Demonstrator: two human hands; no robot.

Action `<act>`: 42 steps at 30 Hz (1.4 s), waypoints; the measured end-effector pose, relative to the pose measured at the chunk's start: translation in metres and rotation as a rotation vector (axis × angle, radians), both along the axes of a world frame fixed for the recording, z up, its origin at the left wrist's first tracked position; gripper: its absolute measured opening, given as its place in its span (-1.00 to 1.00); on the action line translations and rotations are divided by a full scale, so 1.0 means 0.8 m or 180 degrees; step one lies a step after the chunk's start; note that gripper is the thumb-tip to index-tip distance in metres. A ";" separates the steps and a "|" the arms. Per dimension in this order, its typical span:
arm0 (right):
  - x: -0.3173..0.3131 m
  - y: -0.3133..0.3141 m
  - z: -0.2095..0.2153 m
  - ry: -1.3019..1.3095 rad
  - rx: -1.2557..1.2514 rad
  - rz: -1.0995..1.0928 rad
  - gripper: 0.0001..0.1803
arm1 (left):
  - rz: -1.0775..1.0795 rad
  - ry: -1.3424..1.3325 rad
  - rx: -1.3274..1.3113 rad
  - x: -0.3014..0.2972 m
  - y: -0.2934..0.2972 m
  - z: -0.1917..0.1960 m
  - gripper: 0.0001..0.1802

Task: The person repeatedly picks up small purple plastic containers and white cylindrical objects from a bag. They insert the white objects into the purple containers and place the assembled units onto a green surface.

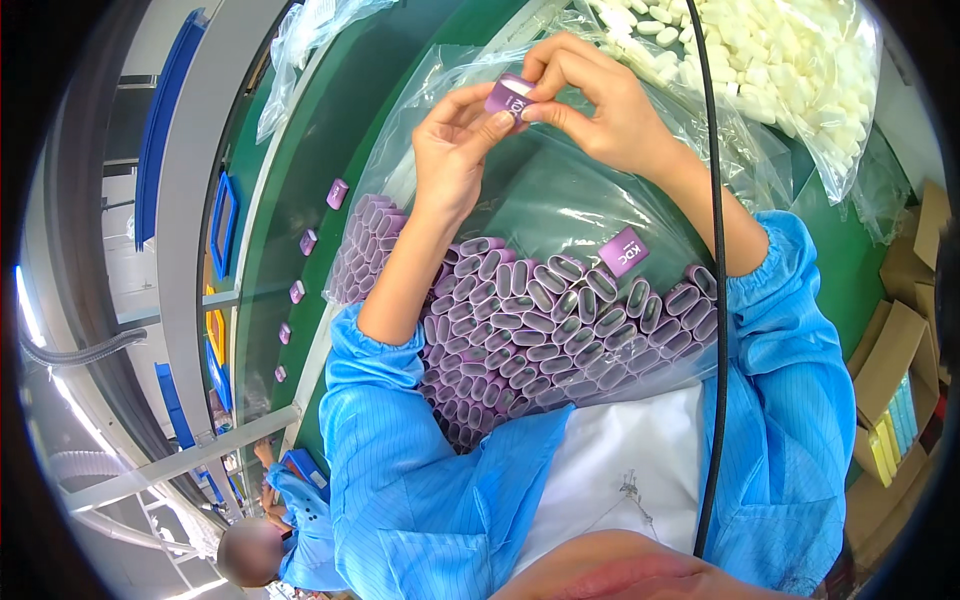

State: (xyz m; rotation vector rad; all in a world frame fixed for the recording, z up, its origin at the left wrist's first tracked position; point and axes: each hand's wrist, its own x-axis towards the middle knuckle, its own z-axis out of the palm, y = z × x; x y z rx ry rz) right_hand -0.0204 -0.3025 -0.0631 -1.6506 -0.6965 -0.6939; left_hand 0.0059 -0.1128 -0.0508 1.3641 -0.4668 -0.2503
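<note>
Nearest you: one black cable [716, 300], running top to bottom across the view; one blue jacket [440, 470], yours, over a white shirt [610, 450].

Before your chest: a heap of purple sleeves [540, 335], oval and hollow, many with open ends up, packed close together on clear plastic [530, 215] over the green desk [840, 235]. One loose purple sleeve [624, 251] lies flat at the heap's far edge.

Beyond the heap, raised between your hands: one purple case [508, 103], tilted, white showing in its opening. Your left hand [450, 150] has its fingers clamped on the case's lower left; your right hand [612, 105] has its fingers closed on the right side.

Farther, upper right: off-white pieces [760, 60], numerous, in a clear bag. Right: open cartons [895, 345].

Left: small purple pieces [338, 194], spaced in a line along a green strip; farthest, a co-worker [310, 535] in blue.
</note>
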 end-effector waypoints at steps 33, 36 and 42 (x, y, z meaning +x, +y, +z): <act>0.045 -0.122 -0.024 0.1719 -0.2667 -0.3033 -0.87 | -0.1648 -0.2099 0.3504 -0.085 -0.058 0.004 -0.65; 0.037 -0.130 -0.035 0.0967 -0.2881 -0.3198 -0.87 | -0.1691 -0.1398 0.3201 -0.080 -0.071 0.011 -0.69; 0.004 -0.047 0.026 0.0891 -0.0075 -0.0656 -0.85 | 0.0383 -0.1107 0.1664 -0.002 -0.036 0.003 -0.72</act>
